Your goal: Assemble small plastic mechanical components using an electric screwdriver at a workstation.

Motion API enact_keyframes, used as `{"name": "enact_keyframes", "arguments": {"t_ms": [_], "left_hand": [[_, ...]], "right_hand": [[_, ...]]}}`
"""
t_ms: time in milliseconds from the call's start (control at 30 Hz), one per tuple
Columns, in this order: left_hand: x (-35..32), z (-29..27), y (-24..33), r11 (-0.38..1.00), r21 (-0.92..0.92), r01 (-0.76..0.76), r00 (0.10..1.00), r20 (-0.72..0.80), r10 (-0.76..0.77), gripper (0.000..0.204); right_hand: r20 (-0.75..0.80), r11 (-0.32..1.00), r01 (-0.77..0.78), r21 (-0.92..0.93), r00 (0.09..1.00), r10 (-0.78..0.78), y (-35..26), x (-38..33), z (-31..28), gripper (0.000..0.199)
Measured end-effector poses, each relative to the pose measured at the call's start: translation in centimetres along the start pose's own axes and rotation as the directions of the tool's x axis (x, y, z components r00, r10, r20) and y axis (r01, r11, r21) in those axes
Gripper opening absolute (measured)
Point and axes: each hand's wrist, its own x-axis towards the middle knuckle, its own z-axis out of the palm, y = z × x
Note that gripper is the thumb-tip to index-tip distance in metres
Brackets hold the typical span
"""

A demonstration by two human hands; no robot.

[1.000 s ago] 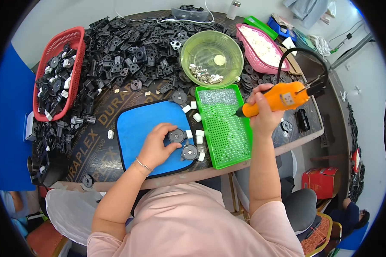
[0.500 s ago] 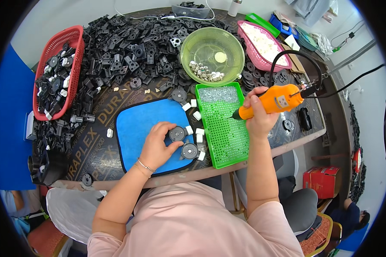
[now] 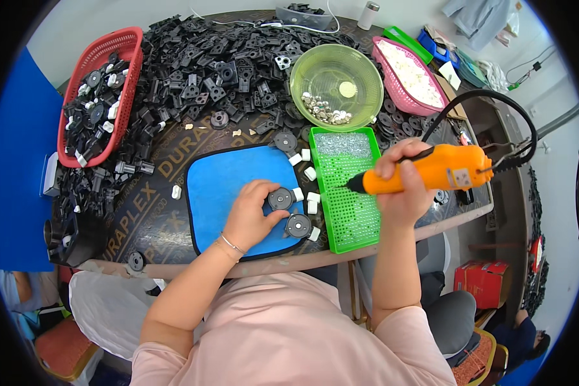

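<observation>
On the blue mat (image 3: 228, 193), my left hand (image 3: 254, 212) grips a round dark grey wheel-like part (image 3: 280, 199) between thumb and fingers; a white plastic piece (image 3: 297, 194) juts from its far side. A second such round part (image 3: 298, 226) lies just nearer me, close to my thumb. My right hand (image 3: 402, 183) is wrapped around an orange electric screwdriver (image 3: 431, 170). The tool lies nearly level, its black tip pointing left over the green perforated tray (image 3: 349, 219). Small silvery screws (image 3: 344, 144) fill the tray's far end.
Black plastic parts (image 3: 206, 71) are heaped across the back. A red basket (image 3: 135, 77) of assembled parts stands left, a yellow-green colander (image 3: 338, 61) with metal pieces behind the tray, and a pink basket (image 3: 392, 93) of white pieces right. The screwdriver's black cable (image 3: 495, 93) arcs behind my right hand.
The whole view has shifted, so the table sits further right in it. The screwdriver has swung to a more level pose over the tray. My left hand keeps its hold on the round part.
</observation>
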Motion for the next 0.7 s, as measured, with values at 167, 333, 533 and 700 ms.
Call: {"name": "enact_keyframes", "arguments": {"t_ms": [167,333,533,700], "left_hand": [[-0.1,0.2,-0.3,1.000,0.007,-0.026,0.999,-0.018,0.027,0.048],[-0.1,0.5,-0.7,0.999,-0.009,-0.042,0.999,0.001,0.042,0.045],[-0.2,0.4,-0.9,0.998,-0.037,-0.043,0.999,-0.023,0.042,0.047],[0.1,1.0,-1.8,0.992,-0.087,-0.093,0.996,-0.016,0.092,0.047]], "right_hand": [[0.226,0.999,-0.022,0.036,0.974,0.014,1.8,-2.1,4.6,0.022],[0.311,0.995,-0.093,-0.021,0.946,0.095,3.6,-2.7,6.2,0.022],[0.302,0.989,-0.146,-0.036,0.942,0.150,4.2,-2.9,7.2,0.020],[0.340,0.976,-0.153,-0.157,0.919,0.199,4.2,-3.0,7.7,0.019]]}}
